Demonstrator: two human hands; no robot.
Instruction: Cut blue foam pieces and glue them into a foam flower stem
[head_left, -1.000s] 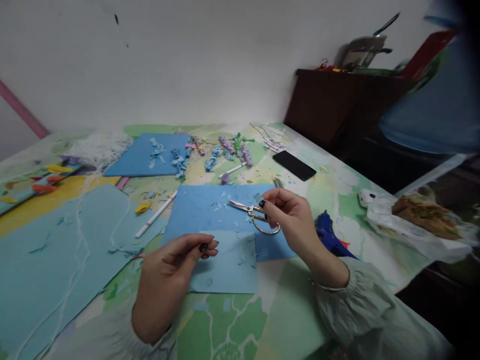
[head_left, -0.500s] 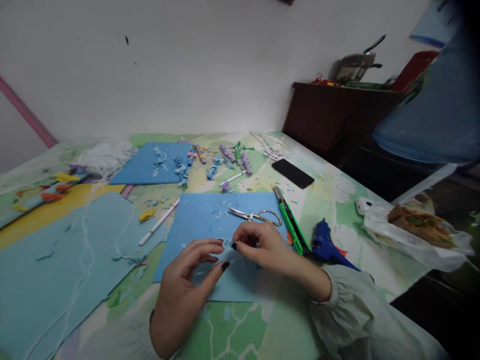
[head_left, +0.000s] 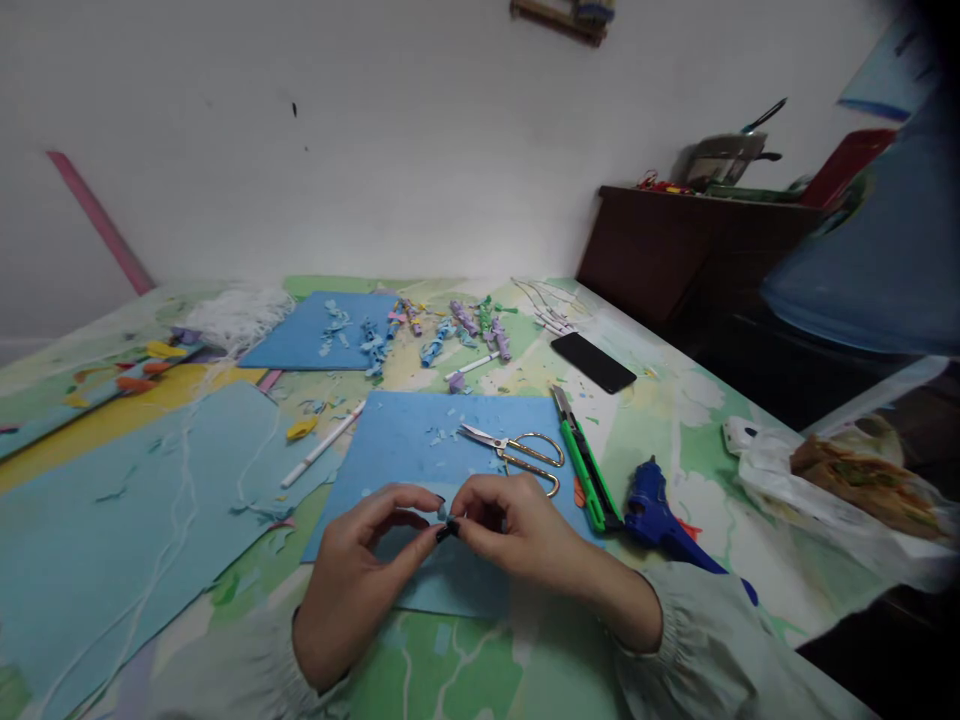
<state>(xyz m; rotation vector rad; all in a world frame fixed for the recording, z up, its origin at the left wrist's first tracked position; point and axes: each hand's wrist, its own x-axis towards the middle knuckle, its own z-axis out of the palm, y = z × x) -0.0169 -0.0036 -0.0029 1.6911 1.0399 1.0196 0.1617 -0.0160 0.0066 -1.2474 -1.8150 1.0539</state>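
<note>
Both hands meet over the near part of a blue foam sheet. Between the fingertips is a small light-blue scrap, partly hidden. My right hand pinches it with thumb and index finger. My left hand closes thumb and index finger at the scrap's other side. Just beyond my right hand, gold-handled scissors lie on the sheet with their blades slightly apart. A green utility knife rests along the sheet's right edge, blade out. Tiny blue bits are scattered near the scissors.
A blue glue gun, a black phone and wrapped food are on the right. Pale-blue foam with white string covers the left. Several fringed rolls and a white stick lie farther back.
My left hand has moved right and closed its fingertips onto the scrap at my right hand. The right hand has come slightly nearer, uncovering the scissors' second handle. The view has tilted up a little.
</note>
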